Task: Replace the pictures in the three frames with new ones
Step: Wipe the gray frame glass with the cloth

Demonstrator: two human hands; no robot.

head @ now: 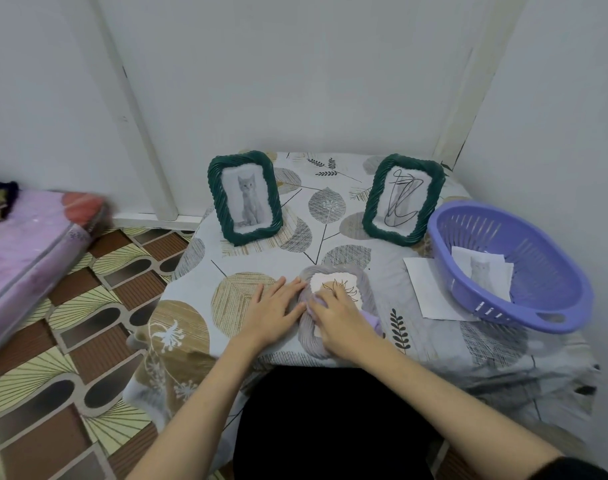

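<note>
nearest, the grey frame (337, 299) lies flat at 6 o'clock; the left hand (274, 308), fingers straight, steadies its edge while the right hand (340, 322) presses on its paper, probably seating it. grip unclear. further, green frames stand at 11 (245, 197) and 1 (402, 199); the basket (510, 268) at 3 keeps spare pictures close.

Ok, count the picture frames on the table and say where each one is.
3. One green woven frame stands back left with a cat picture, another green woven frame back right with a scribble, and a grey woven frame lies flat under both hands.
</note>
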